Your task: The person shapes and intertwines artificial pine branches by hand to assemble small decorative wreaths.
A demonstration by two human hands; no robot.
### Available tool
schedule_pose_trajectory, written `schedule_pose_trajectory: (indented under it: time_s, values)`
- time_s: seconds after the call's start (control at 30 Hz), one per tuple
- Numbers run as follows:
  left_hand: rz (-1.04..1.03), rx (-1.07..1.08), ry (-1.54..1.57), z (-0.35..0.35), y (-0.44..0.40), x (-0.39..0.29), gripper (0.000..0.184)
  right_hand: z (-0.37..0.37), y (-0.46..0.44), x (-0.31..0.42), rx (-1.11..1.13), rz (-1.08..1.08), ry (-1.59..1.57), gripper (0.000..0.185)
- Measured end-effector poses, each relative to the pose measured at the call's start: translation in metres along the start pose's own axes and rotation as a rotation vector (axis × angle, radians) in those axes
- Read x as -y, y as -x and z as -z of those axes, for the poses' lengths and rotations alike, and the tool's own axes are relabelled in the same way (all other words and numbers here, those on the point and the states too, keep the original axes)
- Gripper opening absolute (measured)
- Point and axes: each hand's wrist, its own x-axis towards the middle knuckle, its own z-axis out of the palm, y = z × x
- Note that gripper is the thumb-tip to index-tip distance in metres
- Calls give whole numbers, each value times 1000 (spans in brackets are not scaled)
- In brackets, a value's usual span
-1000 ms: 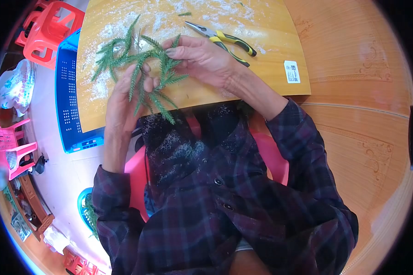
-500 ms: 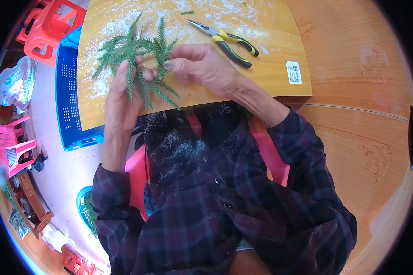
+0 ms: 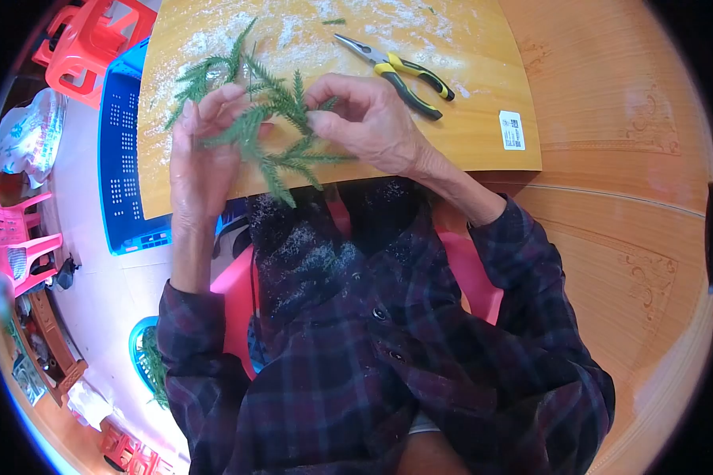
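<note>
A green artificial pine branch [image 3: 249,131] with several needled sprigs is held over the near edge of the yellow table. My right hand [image 3: 368,127] pinches it at its right side between thumb and fingers. On the left, my left hand [image 3: 206,150] is beside the branch with its fingers apart, partly behind the needles. Another part of the greenery [image 3: 214,71] spreads beyond the left fingertips; whether it joins the held branch I cannot tell. Long-nose pliers [image 3: 396,71] with yellow and black handles lie on the table past my right hand.
White powder and green scraps [image 3: 334,21] are scattered on the yellow table [image 3: 467,142], where a white label [image 3: 512,130] sits at right. A blue crate [image 3: 123,174] stands along its left side. Lower left is a basin [image 3: 139,356] of greenery; red stools [image 3: 95,47] stand behind.
My left fingers have loosened and spread away from the branch. The branch has turned and shifted slightly right with my right hand, which still pinches it.
</note>
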Motion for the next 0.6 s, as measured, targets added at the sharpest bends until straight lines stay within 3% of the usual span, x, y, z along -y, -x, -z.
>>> schedule_pose_trajectory:
  time_s: [0.03, 0.13, 0.23, 0.33, 0.47, 0.53, 0.6]
  values:
    - [-46, -35, -29, 0, -1, 0, 53, 1, 1, 2, 11, -20, 55, 13]
    - [42, -3, -397, 7, 4, -6, 42, 0, 1, -1, -3, 180, 331, 14]
    - [185, 110, -609, 18, 5, -5, 36, -2, 3, 3, -64, 225, 411, 16]
    - [158, 83, -350, 11, 8, -4, 30, -6, 6, 13, -117, 174, 317, 19]
    - [111, 127, -111, 12, 7, 1, 30, 3, 5, 8, 40, 112, 326, 19]
    - [99, 149, -138, 15, 5, 3, 33, 0, 3, -6, 53, 200, 255, 17]
    - [118, 166, -154, 13, 5, 0, 35, 0, 5, -6, -25, 120, 245, 16]
